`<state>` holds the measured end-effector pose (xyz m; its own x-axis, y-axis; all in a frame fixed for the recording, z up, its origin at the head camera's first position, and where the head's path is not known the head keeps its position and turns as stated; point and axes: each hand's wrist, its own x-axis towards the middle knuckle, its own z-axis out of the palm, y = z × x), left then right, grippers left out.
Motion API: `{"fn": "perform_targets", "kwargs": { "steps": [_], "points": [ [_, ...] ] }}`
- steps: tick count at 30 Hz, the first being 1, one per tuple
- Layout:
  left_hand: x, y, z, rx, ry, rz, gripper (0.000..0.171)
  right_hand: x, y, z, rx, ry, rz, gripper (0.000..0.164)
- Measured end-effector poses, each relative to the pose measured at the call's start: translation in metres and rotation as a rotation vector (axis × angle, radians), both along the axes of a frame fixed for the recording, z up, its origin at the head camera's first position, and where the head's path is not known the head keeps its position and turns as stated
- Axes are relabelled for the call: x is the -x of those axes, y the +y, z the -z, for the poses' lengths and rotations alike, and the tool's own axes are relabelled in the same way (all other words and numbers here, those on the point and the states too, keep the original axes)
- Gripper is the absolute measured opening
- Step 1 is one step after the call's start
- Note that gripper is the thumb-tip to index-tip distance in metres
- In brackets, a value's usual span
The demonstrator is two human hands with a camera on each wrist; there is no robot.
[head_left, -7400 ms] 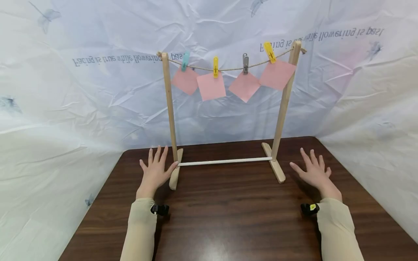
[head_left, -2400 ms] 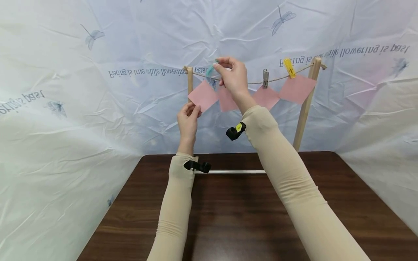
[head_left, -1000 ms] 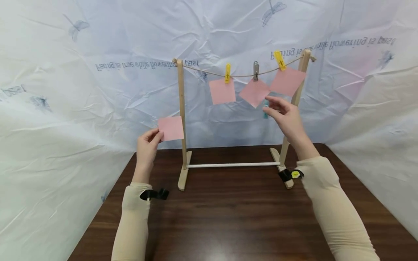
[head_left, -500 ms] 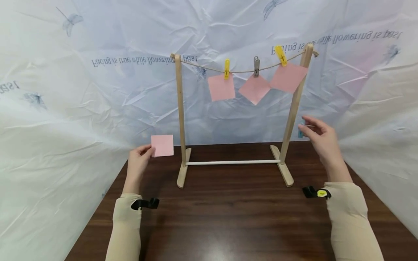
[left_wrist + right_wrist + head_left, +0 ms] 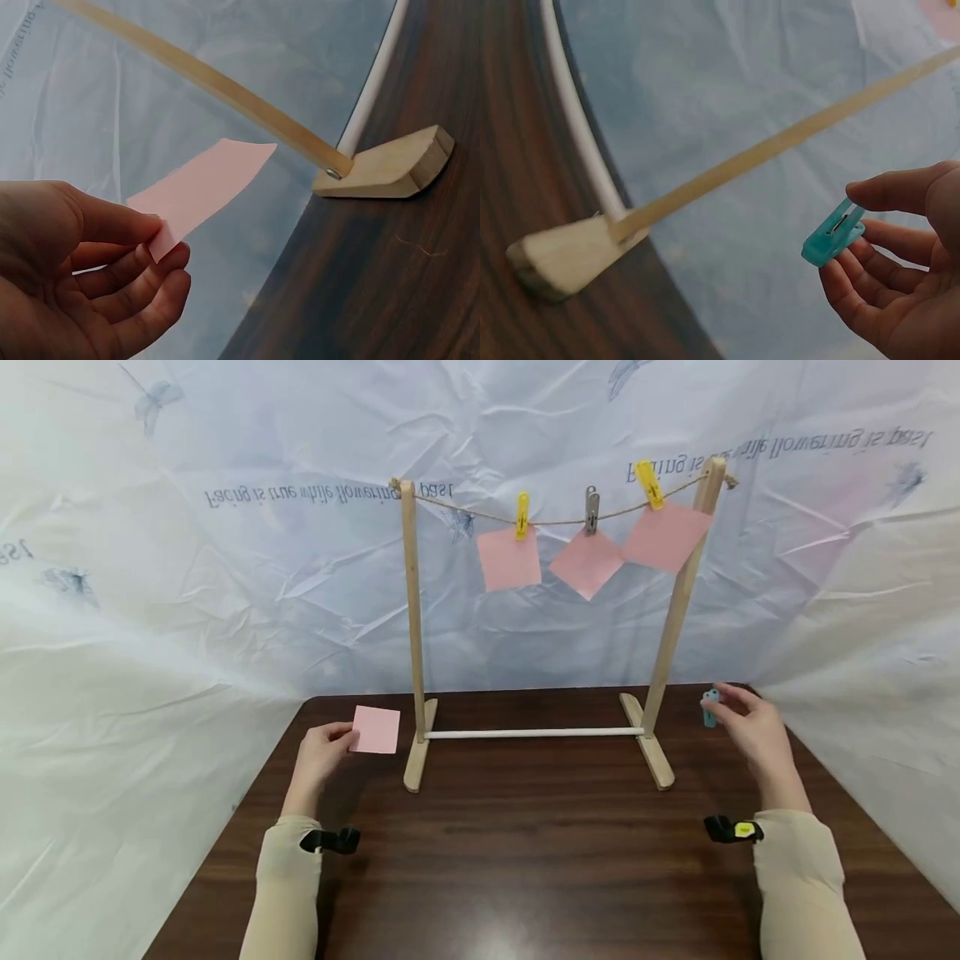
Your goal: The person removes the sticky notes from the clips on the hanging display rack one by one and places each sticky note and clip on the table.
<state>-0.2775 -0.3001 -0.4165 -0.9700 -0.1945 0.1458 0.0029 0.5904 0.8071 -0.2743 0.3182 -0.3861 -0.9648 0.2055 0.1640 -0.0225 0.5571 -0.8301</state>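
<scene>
My left hand [image 5: 321, 758] pinches a square pink paper [image 5: 377, 730] by its left edge, just left of the wooden stand. The left wrist view shows thumb and fingers gripping a corner of that paper [image 5: 206, 184]. On the other side, my right hand [image 5: 759, 739] holds a teal clothespin [image 5: 710, 707] between thumb and fingers, right of the stand. Seen from the right wrist, the clothespin [image 5: 834, 234] points away from the fingertips. Three pink papers hang from the twine, under a yellow clothespin [image 5: 522, 517], a grey clothespin [image 5: 592, 512] and another yellow clothespin [image 5: 649, 485].
The stand has a left post [image 5: 413, 610], a right post [image 5: 678, 610], wooden feet and a white crossbar [image 5: 534, 733] low between them. It stands near the back of the dark wooden table [image 5: 525, 843]. A printed white sheet [image 5: 300, 585] surrounds the table.
The leftmost paper and its teal clothespin have come off the twine. Both hands have since moved apart and lowered, the left with the paper, the right with the clothespin.
</scene>
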Motion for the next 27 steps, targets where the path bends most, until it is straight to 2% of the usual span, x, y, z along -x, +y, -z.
{"fn": "perform_targets", "kwargs": {
  "steps": [5,9,14,20,23,27],
  "points": [
    [0.003,-0.006,0.004,-0.005,-0.044,0.013,0.036,0.005,0.005,0.024,-0.021,-0.062,0.017,0.077],
    [0.005,-0.010,0.011,-0.010,-0.095,0.005,0.035,0.013,0.005,0.039,-0.052,-0.103,-0.012,0.075],
    [0.006,-0.004,0.025,-0.059,-0.147,0.022,0.034,0.015,0.015,0.046,-0.086,-0.169,-0.081,0.078],
    [0.004,-0.004,0.030,-0.100,-0.198,0.003,0.034,0.021,0.018,0.050,-0.070,-0.247,-0.170,0.082],
    [0.005,-0.004,0.031,-0.106,-0.214,0.010,0.034,0.022,0.019,0.055,-0.083,-0.288,-0.180,0.080],
    [0.007,-0.001,0.031,-0.117,-0.214,0.033,0.033,0.021,0.020,0.065,-0.148,-0.317,-0.154,0.074]
  ]
}}
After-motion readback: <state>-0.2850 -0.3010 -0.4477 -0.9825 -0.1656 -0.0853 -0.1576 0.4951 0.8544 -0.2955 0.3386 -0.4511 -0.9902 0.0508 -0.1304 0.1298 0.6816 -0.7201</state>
